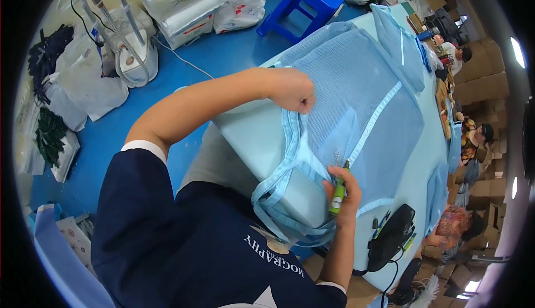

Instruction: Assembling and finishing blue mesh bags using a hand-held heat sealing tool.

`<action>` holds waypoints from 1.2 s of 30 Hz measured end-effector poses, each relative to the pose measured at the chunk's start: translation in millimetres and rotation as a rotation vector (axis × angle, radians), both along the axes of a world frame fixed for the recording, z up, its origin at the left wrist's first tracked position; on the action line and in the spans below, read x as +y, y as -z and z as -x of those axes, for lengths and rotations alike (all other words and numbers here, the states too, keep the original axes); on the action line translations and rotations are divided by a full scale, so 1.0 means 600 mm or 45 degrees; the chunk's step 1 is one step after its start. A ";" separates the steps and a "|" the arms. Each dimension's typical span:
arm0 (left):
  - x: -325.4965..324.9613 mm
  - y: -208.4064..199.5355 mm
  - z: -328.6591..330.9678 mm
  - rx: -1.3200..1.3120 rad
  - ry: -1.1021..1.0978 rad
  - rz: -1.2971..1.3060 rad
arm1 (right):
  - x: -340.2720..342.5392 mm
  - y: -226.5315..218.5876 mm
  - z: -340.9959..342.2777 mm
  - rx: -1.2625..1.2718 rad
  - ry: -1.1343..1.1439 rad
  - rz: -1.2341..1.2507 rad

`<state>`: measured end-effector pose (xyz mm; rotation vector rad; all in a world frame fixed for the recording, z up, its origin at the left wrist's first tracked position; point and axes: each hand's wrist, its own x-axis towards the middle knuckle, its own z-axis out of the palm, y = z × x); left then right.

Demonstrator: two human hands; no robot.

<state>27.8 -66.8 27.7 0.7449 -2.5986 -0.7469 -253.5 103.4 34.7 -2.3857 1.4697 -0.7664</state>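
Observation:
A light-blue mesh bag [356,79] with pale binding strips lies spread on the table. Its looped blue straps [292,160] hang over the near edge toward my body. My left hand [292,90] is closed in a fist over the bag's left edge, just above where a strap joins; what its fingers hold, if anything, is hidden. Lower right, my right hand [345,193] wraps round a green pen-like tool [338,195]. Its dark narrow tip points away from me, close to the bag's diagonal binding strip [374,119].
A black pouch [392,237] with pens and a cable lies right of my right hand on the pale table [245,127]. More blue mesh pieces [398,46] lie farther along. A blue stool [304,7], white sacks [242,7] and a garment steamer [136,60] stand beyond. Other people sit at right.

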 end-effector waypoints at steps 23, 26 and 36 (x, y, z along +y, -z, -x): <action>-0.029 -0.022 0.019 -0.117 0.212 -0.512 | -0.007 -0.007 0.024 -0.785 0.341 -0.364; -0.027 -0.027 0.023 -0.102 0.117 -0.575 | -0.006 -0.002 0.026 -0.810 0.354 -0.361; 0.010 -0.042 0.002 -0.015 0.242 -0.027 | -0.005 -0.021 0.036 -0.836 0.177 -0.408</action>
